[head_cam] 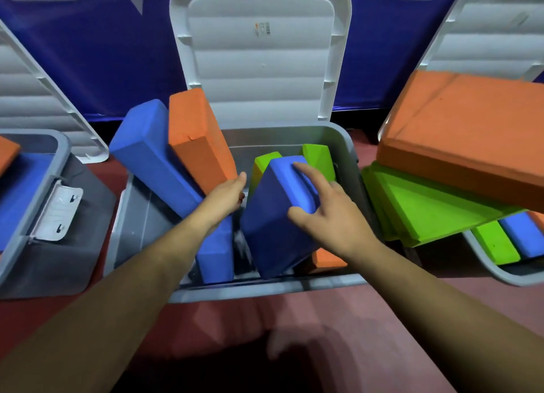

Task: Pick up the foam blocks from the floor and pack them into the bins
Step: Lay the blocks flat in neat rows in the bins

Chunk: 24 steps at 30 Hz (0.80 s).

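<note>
Fingers of the right hand (pixel 326 216) curl round the blue block (pixel 272 230) in the bin (pixel 265 289); those of the left hand (pixel 226 196), by the orange block (pixel 194 133), are hidden.

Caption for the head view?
Right hand grips a blue foam block in the grey plastic bin; left hand touches an orange foam block.

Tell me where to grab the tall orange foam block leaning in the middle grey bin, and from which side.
Grip the tall orange foam block by its upper end, which stands clear above the rim of the grey plastic bin. Come from above and the right, probably: the long blue foam block leans close along its left side, while its right side is bare.
</note>
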Available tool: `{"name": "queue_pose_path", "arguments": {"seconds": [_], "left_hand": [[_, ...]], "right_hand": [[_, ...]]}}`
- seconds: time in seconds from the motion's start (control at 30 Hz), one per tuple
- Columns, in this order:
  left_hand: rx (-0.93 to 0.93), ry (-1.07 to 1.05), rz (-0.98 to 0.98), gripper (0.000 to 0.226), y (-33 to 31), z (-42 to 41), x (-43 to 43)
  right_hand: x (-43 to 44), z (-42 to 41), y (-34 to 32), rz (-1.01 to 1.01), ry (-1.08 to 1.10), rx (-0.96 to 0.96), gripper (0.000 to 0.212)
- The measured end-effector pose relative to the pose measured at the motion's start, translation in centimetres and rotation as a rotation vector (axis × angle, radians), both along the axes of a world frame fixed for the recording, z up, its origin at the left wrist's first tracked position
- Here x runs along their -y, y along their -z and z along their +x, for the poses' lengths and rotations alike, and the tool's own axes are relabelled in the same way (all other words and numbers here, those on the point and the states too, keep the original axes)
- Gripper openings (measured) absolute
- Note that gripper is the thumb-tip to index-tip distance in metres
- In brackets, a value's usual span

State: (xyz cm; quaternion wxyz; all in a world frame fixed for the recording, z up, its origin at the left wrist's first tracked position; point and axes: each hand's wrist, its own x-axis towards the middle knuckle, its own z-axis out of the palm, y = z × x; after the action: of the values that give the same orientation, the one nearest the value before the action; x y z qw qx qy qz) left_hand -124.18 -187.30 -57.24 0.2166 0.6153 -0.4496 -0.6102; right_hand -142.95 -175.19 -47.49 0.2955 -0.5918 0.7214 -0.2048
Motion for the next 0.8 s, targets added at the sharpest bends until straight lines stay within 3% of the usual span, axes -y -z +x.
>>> {"name": "queue_pose_path", "arguments": {"seconds": [0.13, 0.33, 0.5, 0.7, 0.8], "left_hand": [[0.182, 0.192, -0.030, 0.037, -0.7, -3.9, 2.5], [0.472, 0.503, -0.039, 0.067, -0.4, -8.0, 6.8], [0.542, 0.446, 0.039, 0.109, 0.2, -10.7, 8.2], [0.651, 0.484, -0.188, 0.087, -0.5, -11.8, 9.9], [0.578, 0.454, -0.170, 0.074, 0.1, -11.5, 9.8]], "right_hand": [[-1.6, -1.0, 0.5, 0.074, -0.017, 0.018, 0.082], [-3.9, -1.7, 3.7, 0.124, -0.029, 0.114, 0.090], [-4.5, -2.2, 4.4, 0.117, -0.030, 0.140, 0.088], [-4.4, -2.4, 4.7, 0.151, -0.010, 0.093, 0.089], [-4.3, -1.9, 3.8, 0.147, 0.019, 0.016, 0.086]]}}
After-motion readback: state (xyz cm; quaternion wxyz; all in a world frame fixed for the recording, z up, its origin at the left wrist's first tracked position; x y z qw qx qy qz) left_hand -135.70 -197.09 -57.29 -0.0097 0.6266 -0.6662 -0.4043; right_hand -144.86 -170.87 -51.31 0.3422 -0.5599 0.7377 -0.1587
